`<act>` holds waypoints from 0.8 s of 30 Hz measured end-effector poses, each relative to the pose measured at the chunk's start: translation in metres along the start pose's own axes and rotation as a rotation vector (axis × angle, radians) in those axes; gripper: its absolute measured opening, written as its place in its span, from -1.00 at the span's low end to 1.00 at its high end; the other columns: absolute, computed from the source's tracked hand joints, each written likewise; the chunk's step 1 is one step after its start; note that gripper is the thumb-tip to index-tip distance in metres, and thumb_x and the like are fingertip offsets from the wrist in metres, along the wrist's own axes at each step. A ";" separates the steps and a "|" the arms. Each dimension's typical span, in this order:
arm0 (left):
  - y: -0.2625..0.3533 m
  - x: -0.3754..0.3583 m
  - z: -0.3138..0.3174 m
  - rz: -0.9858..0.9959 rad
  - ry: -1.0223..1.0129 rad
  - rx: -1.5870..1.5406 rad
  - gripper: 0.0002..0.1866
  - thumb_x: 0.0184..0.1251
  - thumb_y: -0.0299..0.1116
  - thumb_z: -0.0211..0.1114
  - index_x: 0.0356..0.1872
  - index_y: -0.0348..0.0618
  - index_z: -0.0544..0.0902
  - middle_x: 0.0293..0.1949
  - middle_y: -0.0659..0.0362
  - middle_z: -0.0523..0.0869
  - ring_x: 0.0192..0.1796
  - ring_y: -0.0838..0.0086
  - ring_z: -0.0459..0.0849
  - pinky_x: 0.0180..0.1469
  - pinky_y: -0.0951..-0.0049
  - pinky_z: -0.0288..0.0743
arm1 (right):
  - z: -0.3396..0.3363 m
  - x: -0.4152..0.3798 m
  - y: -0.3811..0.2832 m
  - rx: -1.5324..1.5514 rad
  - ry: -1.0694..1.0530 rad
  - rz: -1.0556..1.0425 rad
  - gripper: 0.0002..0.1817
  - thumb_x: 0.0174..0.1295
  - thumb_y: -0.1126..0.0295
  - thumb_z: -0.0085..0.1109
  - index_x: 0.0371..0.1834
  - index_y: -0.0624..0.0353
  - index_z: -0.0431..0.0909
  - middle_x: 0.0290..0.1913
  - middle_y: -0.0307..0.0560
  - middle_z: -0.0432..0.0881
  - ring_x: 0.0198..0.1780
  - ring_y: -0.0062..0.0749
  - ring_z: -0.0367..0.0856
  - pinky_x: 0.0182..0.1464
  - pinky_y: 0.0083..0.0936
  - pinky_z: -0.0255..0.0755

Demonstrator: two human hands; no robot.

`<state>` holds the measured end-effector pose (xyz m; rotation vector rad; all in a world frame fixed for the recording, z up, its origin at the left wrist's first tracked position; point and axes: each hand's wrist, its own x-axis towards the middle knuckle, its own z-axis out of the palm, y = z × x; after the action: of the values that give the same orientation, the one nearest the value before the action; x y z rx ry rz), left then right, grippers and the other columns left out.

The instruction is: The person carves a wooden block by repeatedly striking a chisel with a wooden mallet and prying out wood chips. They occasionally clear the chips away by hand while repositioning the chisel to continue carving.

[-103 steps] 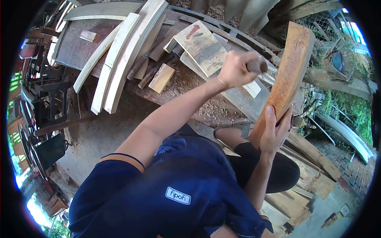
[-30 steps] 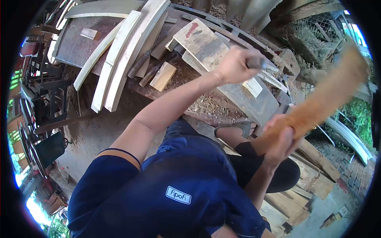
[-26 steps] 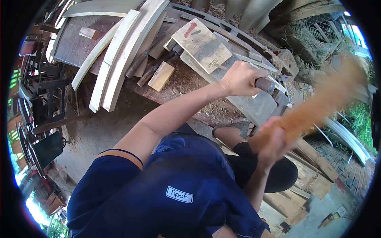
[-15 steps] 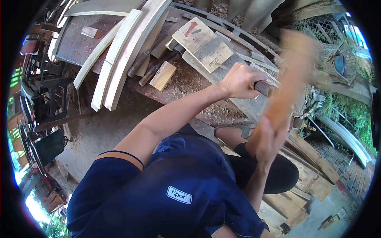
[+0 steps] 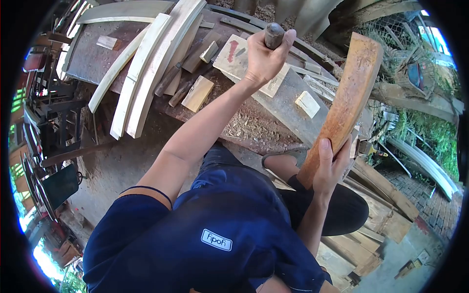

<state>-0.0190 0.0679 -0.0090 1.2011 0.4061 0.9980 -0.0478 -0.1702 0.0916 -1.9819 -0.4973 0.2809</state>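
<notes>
Beyond and right of the right hand: basket-like form, something blue in it, too small to identify. Right hand pinches beam near its lower end, thumb on the face, fingers round the edge; beam runs well past the fingertips. Left hand: fist wrapped round handle, butt up. Block lies between the hands.

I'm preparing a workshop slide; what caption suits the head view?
Left hand clasps a dark cylindrical handle; right hand holds a long, curved, orange-brown wooden bar.
</notes>
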 end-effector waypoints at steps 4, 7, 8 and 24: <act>0.007 -0.006 0.004 -0.075 0.000 -0.105 -0.62 0.39 -0.30 0.39 -0.62 -0.09 0.47 -0.67 0.41 0.45 -0.63 0.77 0.35 -0.61 0.65 0.18 | -0.005 -0.001 0.000 0.042 -0.001 0.091 -0.52 0.32 0.20 0.21 0.13 0.35 0.39 -0.14 -0.07 0.53 -0.12 -0.42 0.48 0.00 -0.45 0.38; 0.004 -0.016 0.013 -0.102 -0.022 -0.048 -0.63 0.40 -0.30 0.38 -0.62 -0.09 0.47 -0.67 0.41 0.47 -0.63 0.77 0.35 -0.60 0.65 0.19 | -0.006 -0.001 0.005 0.041 0.038 0.074 -0.53 0.32 0.20 0.20 0.12 0.35 0.39 -0.15 -0.07 0.53 -0.13 -0.43 0.48 -0.01 -0.46 0.38; 0.002 -0.019 0.016 -0.104 -0.024 -0.049 -0.63 0.40 -0.30 0.38 -0.62 -0.09 0.47 -0.67 0.41 0.47 -0.63 0.77 0.35 -0.60 0.65 0.19 | -0.006 -0.001 0.006 0.040 0.040 0.076 -0.53 0.32 0.20 0.20 0.12 0.35 0.39 -0.15 -0.07 0.53 -0.13 -0.43 0.48 -0.01 -0.46 0.38; -0.008 -0.066 0.066 0.278 -0.463 0.444 -0.82 -0.07 -0.40 0.42 -0.38 -0.07 0.65 -0.53 0.04 0.65 -0.44 0.05 0.66 -0.43 0.24 0.51 | -0.022 0.003 0.012 -0.217 0.207 -0.165 -0.43 0.25 0.29 0.14 0.23 0.46 0.30 -0.15 0.12 0.53 -0.12 -0.24 0.52 -0.01 -0.34 0.41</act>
<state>-0.0022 -0.0241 -0.0076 1.8790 0.0911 0.8468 -0.0337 -0.1912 0.0904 -2.1354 -0.5725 -0.0855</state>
